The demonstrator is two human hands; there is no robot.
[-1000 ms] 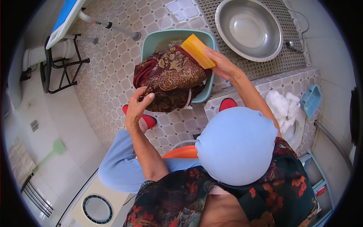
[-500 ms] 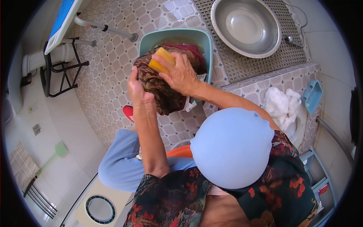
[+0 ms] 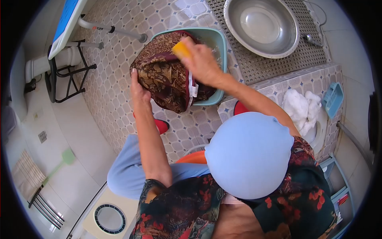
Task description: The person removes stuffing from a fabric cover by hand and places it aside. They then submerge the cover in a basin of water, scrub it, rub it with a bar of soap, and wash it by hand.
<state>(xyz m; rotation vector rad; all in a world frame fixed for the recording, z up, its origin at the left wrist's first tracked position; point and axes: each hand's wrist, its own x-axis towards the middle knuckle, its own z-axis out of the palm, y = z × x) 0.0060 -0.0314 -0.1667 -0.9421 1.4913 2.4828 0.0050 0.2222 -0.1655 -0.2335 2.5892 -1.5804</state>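
Soaping looks under way, not finished: no lather shows on the patterned brown garment (image 3: pixel 165 75), held over the teal wash basin (image 3: pixel 217 44) on the tiled floor. Left hand (image 3: pixel 138 88) grips its near edge, fingers curled. Right hand (image 3: pixel 201 59) presses the yellow soap bar (image 3: pixel 181 49) against it, fingers wrapped.

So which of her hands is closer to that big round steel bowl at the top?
The right hand: it grips the yellow soap bar just left of the steel bowl. The left hand holds the brown patterned cloth, farther away.
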